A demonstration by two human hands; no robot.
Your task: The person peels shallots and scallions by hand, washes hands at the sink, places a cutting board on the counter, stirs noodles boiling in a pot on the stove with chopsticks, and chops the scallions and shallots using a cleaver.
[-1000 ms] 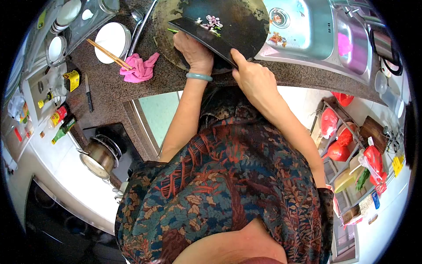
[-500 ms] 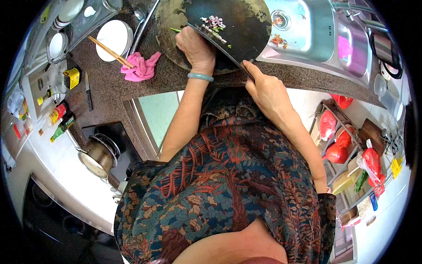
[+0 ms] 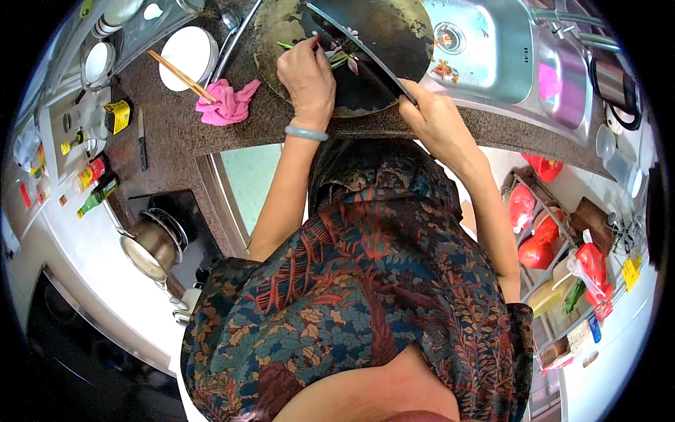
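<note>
My right hand [image 3: 437, 119] grips a dark-bladed kitchen knife [image 3: 365, 53], which is held slantwise over the round, dark, worn chopping board [image 3: 373, 95]. Under my left hand [image 3: 307, 81], its fingers curled and a bracelet at the wrist, lie thin green spring onions [image 3: 339, 59] with pale purple-white ends. The fingertips appear to pinch them; a green tip pokes out to the left. Chopped pale pieces sit beyond the blade, which partly hides them.
On the left are a white bowl [image 3: 191, 58] with chopsticks [image 3: 179, 76], a pink cloth [image 3: 228, 104] and a small knife [image 3: 142, 141]. A steel sink [image 3: 492, 70] with food scraps adjoins the board's right. A pot [image 3: 149, 246] stands lower left.
The knife has lifted away from my left hand, up and to the right. My left hand has shifted slightly left and loosened, exposing more spring onion stems.
</note>
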